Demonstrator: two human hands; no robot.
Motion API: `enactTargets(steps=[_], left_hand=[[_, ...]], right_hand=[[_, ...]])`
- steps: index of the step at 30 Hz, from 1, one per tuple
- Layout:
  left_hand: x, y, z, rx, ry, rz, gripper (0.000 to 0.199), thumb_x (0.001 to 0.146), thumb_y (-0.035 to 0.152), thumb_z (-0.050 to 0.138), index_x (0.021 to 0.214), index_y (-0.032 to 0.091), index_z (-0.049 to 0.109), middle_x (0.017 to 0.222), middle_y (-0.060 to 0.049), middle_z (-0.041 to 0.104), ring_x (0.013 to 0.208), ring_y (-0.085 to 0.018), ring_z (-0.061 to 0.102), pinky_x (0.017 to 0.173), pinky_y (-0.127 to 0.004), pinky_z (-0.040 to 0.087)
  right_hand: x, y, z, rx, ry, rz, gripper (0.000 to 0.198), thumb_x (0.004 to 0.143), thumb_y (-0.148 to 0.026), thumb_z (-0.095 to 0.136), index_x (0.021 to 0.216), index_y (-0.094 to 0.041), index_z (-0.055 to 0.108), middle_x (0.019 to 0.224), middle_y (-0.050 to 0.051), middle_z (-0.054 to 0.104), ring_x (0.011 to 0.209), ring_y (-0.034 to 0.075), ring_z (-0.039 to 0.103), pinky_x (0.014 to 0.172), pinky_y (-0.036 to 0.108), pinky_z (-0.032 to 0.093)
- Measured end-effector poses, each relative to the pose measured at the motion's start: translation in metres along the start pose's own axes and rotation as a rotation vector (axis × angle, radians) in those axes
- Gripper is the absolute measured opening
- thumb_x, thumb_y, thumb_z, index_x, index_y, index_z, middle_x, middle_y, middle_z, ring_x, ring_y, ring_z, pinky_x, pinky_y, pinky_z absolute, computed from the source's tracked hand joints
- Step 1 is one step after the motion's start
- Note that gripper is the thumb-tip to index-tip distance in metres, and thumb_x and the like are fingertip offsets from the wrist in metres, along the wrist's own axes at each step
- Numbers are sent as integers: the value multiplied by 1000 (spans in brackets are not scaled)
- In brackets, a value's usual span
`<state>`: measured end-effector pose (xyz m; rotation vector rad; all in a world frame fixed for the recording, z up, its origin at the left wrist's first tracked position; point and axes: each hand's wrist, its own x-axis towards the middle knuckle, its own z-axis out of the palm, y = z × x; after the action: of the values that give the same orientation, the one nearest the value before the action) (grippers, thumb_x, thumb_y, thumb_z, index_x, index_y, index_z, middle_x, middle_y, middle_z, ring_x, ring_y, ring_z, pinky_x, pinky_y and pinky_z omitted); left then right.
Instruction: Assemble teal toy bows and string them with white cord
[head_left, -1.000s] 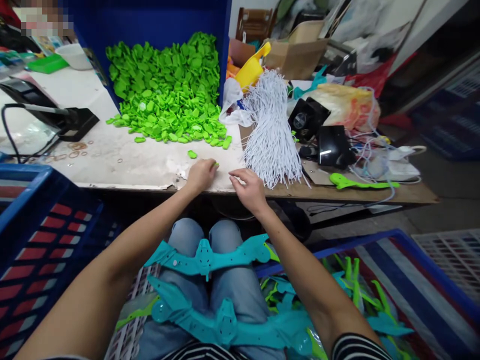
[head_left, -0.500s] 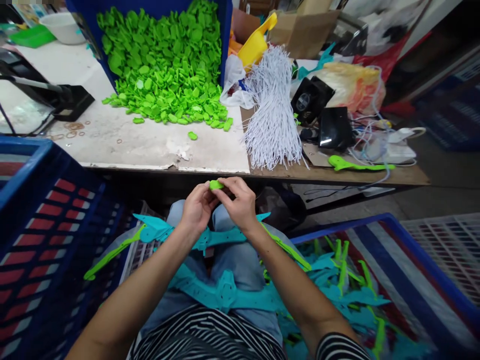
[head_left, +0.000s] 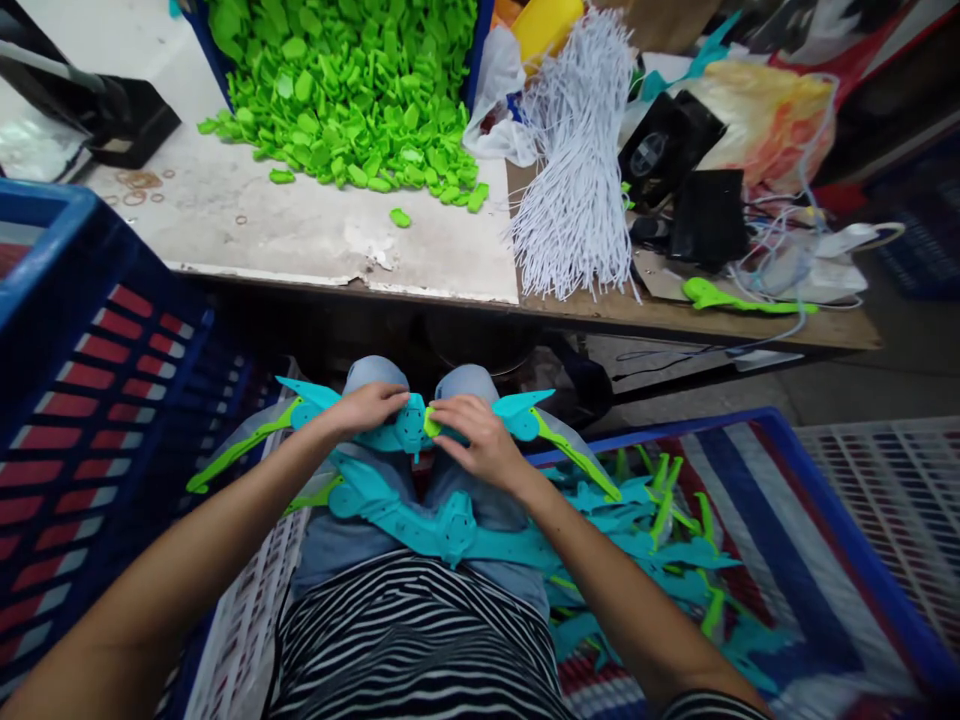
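Pinching a small green piece (head_left: 431,422) between thumb and fingers, the right hand (head_left: 474,435) holds it just beside the hub of a teal bow (head_left: 411,430) lying across the knees. The left hand (head_left: 371,408) rests its fingertips on that bow, left of the hub; its thumb is hidden, so I cannot tell whether it grips.

Nearer the body than both hands lies a second teal bow (head_left: 455,525). Right of the right hand, a blue crate (head_left: 780,440) lined with striped sheeting holds more teal and green parts; left of the left hand stands another blue crate (head_left: 75,240).

Beyond the hands runs a table (head_left: 300,225), its pale top chipped at the edge, with a lone green piece (head_left: 400,217), a heap of green pieces (head_left: 352,130) spilling from a blue bin (head_left: 481,60), and farther right, white strings (head_left: 574,180) and tangled cables (head_left: 765,245).

Half a second ago, both hands met around the piece, nearer the table; since then, they have come down to the bow.

A round mark shows on a black device (head_left: 667,150) past the strings.
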<state>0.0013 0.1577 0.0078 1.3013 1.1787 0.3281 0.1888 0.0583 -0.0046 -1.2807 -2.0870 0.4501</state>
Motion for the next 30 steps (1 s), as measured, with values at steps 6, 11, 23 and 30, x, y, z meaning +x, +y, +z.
enactTargets(steps=[6,11,23,30], left_hand=[[19,-15,6,-105,-210,-122,15,64,32,69,68,17,70,52,2,57,45,-10,41,45,-23,28],[24,-20,8,-271,-219,-200,18,60,31,74,69,16,72,60,-3,66,52,-13,52,49,-22,35],[21,-14,-2,-171,-410,-128,35,51,37,81,80,18,72,69,2,65,58,-10,50,52,-18,34],[20,-16,1,-89,-406,-51,41,58,43,78,86,14,70,65,2,60,55,-10,44,51,-21,31]], right_hand=[[-1,0,28,-130,-79,-24,25,92,-24,48,109,-19,66,116,9,66,111,22,56,88,41,46],[-3,-3,35,-143,-49,-23,27,93,-25,47,111,-19,65,119,11,65,117,22,54,90,41,45],[-7,-8,55,-93,123,302,24,90,-36,53,105,-24,66,108,7,70,101,21,64,84,37,47],[-6,-12,52,-109,149,259,21,90,-33,53,100,-20,66,121,12,62,107,24,60,88,42,47]])
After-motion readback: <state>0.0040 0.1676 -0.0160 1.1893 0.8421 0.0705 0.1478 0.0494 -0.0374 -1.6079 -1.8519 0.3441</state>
